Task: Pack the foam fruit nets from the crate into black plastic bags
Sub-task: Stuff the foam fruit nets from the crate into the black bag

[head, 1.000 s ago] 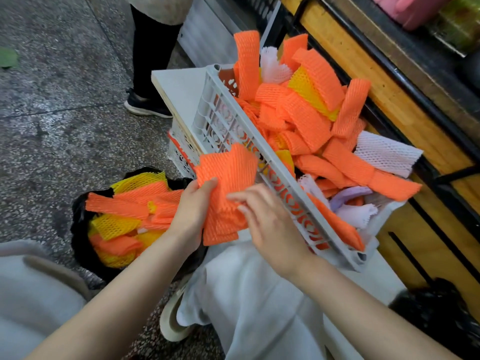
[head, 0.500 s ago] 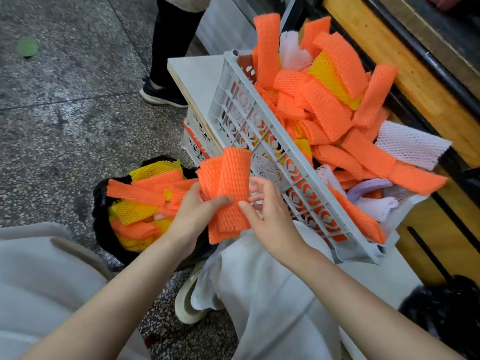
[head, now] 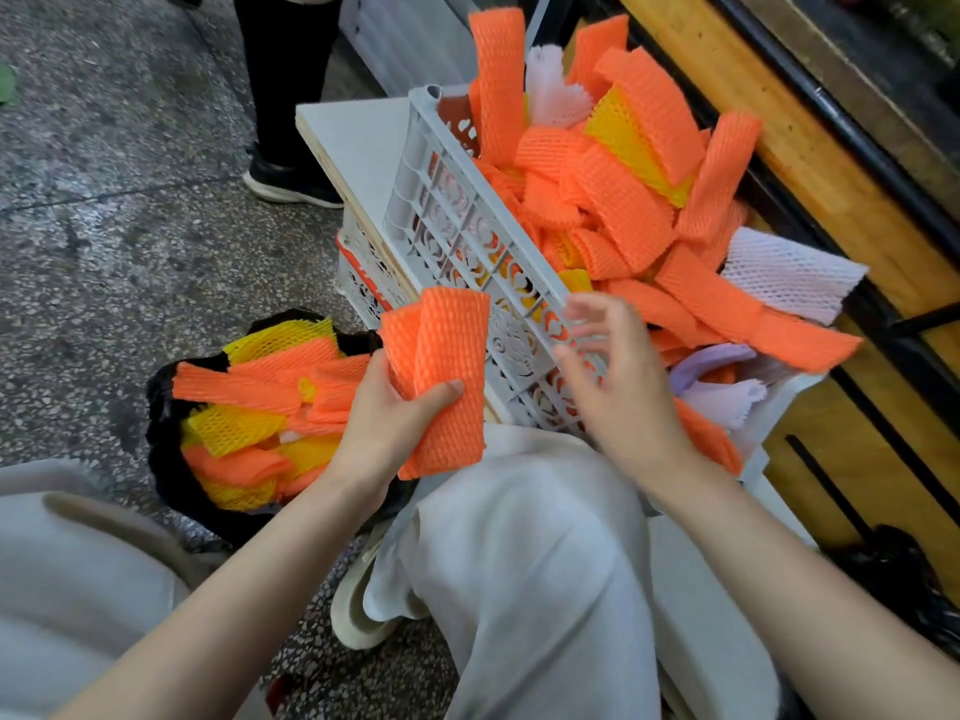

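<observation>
The packing looks partway through, perhaps less than half done. The left hand (head: 387,407) grips a small stack of flat orange foam mesh nets (head: 449,356). Its fingers (head: 440,394) curl round the lower half with the thumb pressed across the front. The stack stands upright, its top edge above the fingers and its bottom edge hanging below them over a pale trouser knee.

The right hand (head: 623,392) hovers just to the right of that stack, apart from it, its fingers (head: 597,310) spread, loosely bent and holding nothing. It is motion-blurred, so it is hard to say whether a fingertip brushes the crate wall behind it.

Beyond the right fingers, the white plastic lattice crate (head: 441,210) sits on a white surface (head: 353,137). It is heaped above its rim with orange, yellow, white and lilac foam nets (head: 623,210), and several droop over the far side. Left of and below the left fingers, a black plastic bag (head: 161,439) stands open on the speckled floor. It holds a mound of orange and yellow nets (head: 244,392) that reaches its mouth.

So one bag seems close to full, and the handful in the left fingers is not yet in it. The bulk of the crate is left to move.
</observation>
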{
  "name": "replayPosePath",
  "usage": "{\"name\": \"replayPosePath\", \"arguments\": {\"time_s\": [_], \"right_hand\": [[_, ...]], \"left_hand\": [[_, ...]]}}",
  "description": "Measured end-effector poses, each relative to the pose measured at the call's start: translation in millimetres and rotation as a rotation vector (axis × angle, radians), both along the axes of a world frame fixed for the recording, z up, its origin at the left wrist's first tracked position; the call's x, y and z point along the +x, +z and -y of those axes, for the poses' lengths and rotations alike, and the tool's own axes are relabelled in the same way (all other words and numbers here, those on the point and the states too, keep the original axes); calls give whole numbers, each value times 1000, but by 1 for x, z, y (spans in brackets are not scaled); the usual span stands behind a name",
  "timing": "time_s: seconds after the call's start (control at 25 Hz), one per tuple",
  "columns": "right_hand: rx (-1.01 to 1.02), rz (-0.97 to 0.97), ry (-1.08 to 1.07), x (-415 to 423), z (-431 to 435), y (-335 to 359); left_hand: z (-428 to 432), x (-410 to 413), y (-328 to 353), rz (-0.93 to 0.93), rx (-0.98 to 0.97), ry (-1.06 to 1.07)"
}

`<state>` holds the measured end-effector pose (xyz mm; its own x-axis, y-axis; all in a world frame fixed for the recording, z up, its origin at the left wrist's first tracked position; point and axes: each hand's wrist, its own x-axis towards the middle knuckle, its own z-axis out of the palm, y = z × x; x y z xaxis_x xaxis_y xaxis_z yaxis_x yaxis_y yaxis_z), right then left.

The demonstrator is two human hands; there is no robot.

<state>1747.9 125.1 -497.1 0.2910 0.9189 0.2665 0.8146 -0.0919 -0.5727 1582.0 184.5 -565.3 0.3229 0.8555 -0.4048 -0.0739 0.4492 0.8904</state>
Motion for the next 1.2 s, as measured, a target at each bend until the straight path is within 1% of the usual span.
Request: {"name": "replayPosePath", "arguments": {"time_s": [0.04,0.08,0.12,0.16,0.24,0.32,0.44,0.56,0.6,0.72,0.8,0.88,0.92,1.04,1.2], "right_hand": [[10,24,-67,17,-6,6],[-26,28,-139,35,-13,9],[-107,-6,-202,53,-22,10],[-214,-83,-247,68,-30,10],[-410,-235,-262,90,-45,4],[-512,-253,-228,98,-54,-3],[-541,-200,-157,94,-65,-6],[-538,-265,-193,95,-65,-8],[-537,-256,-204,97,-64,-8],[-569,-106,-189,101,-61,-7],[-580,-95,-188,103,-60,-3],[-528,-72,-218,103,-57,7],[-463,-24,-231,101,-55,16],[-172,117,-220,87,-49,51],[184,204,-194,66,-45,85]], "left_hand": [[-2,4,3,6,9,10],[-3,7,5,14,10,20],[-5,10,6,17,6,27],[-7,12,7,20,4,30],[-9,15,9,26,10,34],[-10,17,10,27,19,27],[-10,19,10,19,22,18],[-11,22,10,19,18,14],[-11,24,11,21,18,15],[-11,28,11,23,9,17],[-11,29,11,28,-2,10],[-11,28,11,42,-9,11],[-11,28,12,48,-14,11],[-12,27,17,91,-49,18],[-16,31,28,133,-50,4]]}}
